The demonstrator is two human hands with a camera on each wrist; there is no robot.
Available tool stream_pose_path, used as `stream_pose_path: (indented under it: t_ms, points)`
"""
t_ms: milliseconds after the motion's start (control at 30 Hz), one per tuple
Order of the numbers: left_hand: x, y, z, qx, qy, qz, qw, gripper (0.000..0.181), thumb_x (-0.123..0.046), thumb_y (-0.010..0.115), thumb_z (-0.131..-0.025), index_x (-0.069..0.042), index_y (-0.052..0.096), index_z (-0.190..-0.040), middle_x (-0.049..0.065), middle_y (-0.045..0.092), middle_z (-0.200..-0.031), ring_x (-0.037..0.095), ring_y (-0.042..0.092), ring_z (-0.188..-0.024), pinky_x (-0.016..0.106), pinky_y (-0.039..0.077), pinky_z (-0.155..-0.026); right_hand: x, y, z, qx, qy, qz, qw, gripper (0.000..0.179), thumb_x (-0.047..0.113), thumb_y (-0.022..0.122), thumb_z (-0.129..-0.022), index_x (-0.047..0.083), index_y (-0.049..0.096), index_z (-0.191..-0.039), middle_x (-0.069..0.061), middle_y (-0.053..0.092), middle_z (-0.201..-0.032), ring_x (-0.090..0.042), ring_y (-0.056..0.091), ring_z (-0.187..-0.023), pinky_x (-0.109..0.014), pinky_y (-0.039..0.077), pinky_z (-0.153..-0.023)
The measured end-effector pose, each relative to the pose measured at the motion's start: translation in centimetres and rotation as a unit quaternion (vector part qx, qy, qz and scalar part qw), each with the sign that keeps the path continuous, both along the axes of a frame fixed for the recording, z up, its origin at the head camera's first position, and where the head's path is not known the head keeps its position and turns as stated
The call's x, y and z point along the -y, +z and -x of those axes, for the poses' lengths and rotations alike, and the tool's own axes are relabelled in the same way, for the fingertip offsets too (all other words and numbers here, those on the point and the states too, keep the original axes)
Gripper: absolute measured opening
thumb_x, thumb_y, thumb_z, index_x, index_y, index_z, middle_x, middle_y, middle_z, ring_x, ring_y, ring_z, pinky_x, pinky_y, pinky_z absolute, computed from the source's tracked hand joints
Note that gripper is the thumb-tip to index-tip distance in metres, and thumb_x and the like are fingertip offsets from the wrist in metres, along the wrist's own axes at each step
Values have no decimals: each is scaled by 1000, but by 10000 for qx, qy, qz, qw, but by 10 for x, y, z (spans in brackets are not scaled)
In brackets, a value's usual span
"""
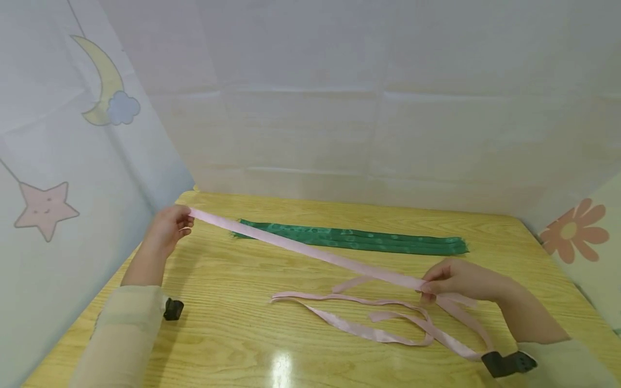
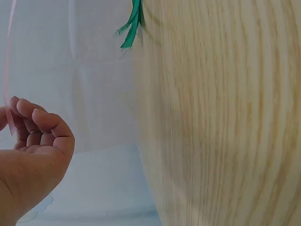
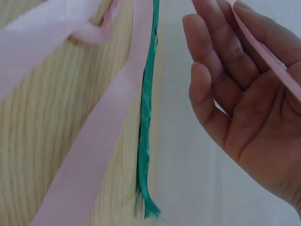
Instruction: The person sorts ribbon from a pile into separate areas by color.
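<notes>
Head view showed the pale pink, satiny ribbon [image 1: 310, 250] pulled straight and aslant above the worktop [image 1: 218, 334]. The left hand [image 1: 170, 229] pinched its end; the right hand [image 1: 456, 280], nearer the wearer, pinched it farther along. More of the pink lay in loose, twisted loops [image 1: 359, 327] below, and a green cloth [image 1: 388, 245] lay behind. Only that view caught the star [image 1: 47, 210] and flower [image 1: 574, 230]. Left wrist view added the ribbon's narrow tip [image 2: 12, 129] poking past the pinch; right wrist view, the palm [image 3: 263, 122] facing the camera.
</notes>
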State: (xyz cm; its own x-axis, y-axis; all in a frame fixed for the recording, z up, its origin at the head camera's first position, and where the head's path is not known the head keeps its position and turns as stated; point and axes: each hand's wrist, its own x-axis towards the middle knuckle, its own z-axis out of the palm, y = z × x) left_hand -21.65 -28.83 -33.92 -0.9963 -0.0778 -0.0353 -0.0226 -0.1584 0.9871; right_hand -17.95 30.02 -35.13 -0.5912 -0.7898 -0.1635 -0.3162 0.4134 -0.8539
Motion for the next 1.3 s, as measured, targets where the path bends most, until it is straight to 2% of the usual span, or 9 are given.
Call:
stream_pose_path:
  t_ms: [100, 200, 367, 533, 633, 767, 933, 1100, 1300]
  points:
    - [3, -2, 0, 177, -110, 688, 9974, 23, -11, 49, -95, -14, 61, -76, -4, 58, -69, 9, 53, -63, 21, 44, -58, -11, 0, 2, 2, -224, -55, 9997, 24, 11, 47, -98, -1, 68, -99, -8, 66, -88, -21, 62, -80, -31, 50, -76]
    - [5, -4, 0, 276, -291, 1293, 9908, 22, -15, 49, -95, -18, 62, -77, -6, 58, -71, 8, 54, -66, 22, 44, -61, -24, -1, 5, 2, -459, -131, 9989, 26, 12, 46, -98, -2, 67, -100, -9, 66, -89, -21, 62, -81, -33, 50, -75]
    - [3, -5, 1, 336, -568, 1951, 9786, 20, -18, 47, -96, -20, 60, -80, -9, 57, -74, 7, 54, -69, 23, 42, -63, -44, -2, 8, 26, -850, -165, 9962, 27, 12, 43, -100, -2, 66, -99, -9, 65, -92, -21, 60, -82, -34, 49, -72]
    - [0, -8, 2, 373, -622, 2285, 9708, 16, -20, 47, -96, -16, 58, -85, -7, 57, -76, 8, 54, -70, 24, 43, -64, -56, -6, 10, 107, -1095, -16, 9939, 30, 12, 40, -100, -7, 63, -100, -11, 65, -90, -24, 58, -80, -34, 47, -70]
    - [-1, -9, 3, 413, -651, 2494, 9653, 16, -22, 48, -96, -13, 58, -88, -7, 58, -77, 8, 55, -71, 25, 44, -66, -63, -9, 12, 50, -1410, -100, 9900, 32, 15, 40, -101, -10, 61, -103, -11, 65, -88, -24, 58, -79, -33, 47, -69]
    - [-3, -12, 5, 505, -789, 2829, 9546, 22, -25, 49, -96, -6, 59, -95, -6, 59, -79, 11, 57, -74, 27, 46, -68, -71, -13, 14, -51, -1963, -317, 9800, 38, 22, 41, -101, -10, 60, -105, -9, 64, -88, -20, 58, -79, -33, 48, -70]
    - [-5, -17, 9, 641, -1091, 3196, 9391, 34, -28, 53, -95, 3, 59, -108, -2, 62, -85, 18, 58, -81, 31, 48, -72, -79, -17, 16, 1, -2596, -328, 9652, 42, 28, 44, -100, -12, 58, -105, -7, 60, -82, -22, 55, -75, -33, 45, -65]
    - [-7, -23, 11, 802, -1297, 3393, 9282, 39, -29, 55, -95, 4, 57, -115, 1, 64, -88, 25, 58, -87, 35, 48, -75, -82, -21, 17, 60, -3050, -483, 9511, 44, 34, 49, -97, -10, 56, -96, -6, 53, -74, -24, 48, -71, -34, 40, -61]
    - [-9, -28, 12, 760, -1470, 3632, 9169, 38, -31, 55, -94, 2, 60, -113, 3, 63, -92, 30, 56, -94, 39, 47, -79, -88, -29, 18, 106, -3411, -616, 9379, 42, 38, 52, -95, -4, 53, -88, -5, 50, -72, -24, 46, -69, -33, 38, -60]
